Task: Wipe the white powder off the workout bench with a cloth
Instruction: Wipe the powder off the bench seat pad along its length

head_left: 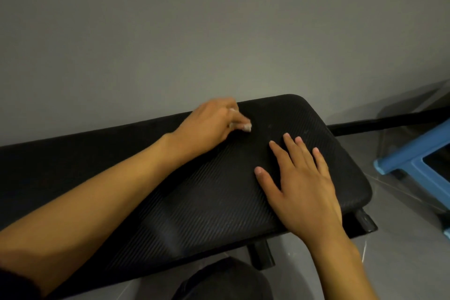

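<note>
The black ribbed workout bench [207,192] runs from the left edge to the right of centre. My left hand [209,126] is near the bench's far edge, fingertips bunched and whitened, pinching a small white lump [247,127]; whether it is powder or cloth is unclear, as the hand is blurred. Faint white powder specks [269,126] dot the pad just right of that hand. My right hand [302,182] rests flat on the pad near its right end, fingers straight and spread. No separate cloth is in view.
A grey wall [219,31] stands right behind the bench. A blue plastic stool [418,161] stands on the grey floor to the right. A black bar [389,122] lies along the wall base. Bench legs [261,256] and my dark-clothed knee [224,282] are below.
</note>
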Demonstrator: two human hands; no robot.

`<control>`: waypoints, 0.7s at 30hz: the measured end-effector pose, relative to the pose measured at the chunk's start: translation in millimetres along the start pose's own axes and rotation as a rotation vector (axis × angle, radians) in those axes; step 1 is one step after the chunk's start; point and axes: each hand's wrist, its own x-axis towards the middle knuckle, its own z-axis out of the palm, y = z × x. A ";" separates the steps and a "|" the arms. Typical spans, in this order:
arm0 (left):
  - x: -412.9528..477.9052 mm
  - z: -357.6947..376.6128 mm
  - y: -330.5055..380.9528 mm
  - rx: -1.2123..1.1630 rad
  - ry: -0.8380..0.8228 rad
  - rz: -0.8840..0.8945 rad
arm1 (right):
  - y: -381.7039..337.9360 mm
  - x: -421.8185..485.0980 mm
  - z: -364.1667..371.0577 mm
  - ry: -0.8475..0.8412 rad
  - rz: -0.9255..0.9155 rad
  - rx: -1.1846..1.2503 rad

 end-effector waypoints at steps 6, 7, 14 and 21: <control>29.6 19.0 30.8 -0.068 -0.019 0.115 | -2.0 -0.5 -1.0 0.010 0.029 0.012; 25.3 21.8 35.8 -0.069 -0.046 0.194 | -2.0 -0.5 -0.6 0.017 0.036 0.015; 45.6 20.2 0.8 -0.044 0.096 -0.021 | -5.1 -2.9 -1.1 0.048 0.100 0.013; 61.6 27.9 37.1 -0.148 -0.131 0.330 | -9.8 -0.1 0.7 0.041 0.223 -0.068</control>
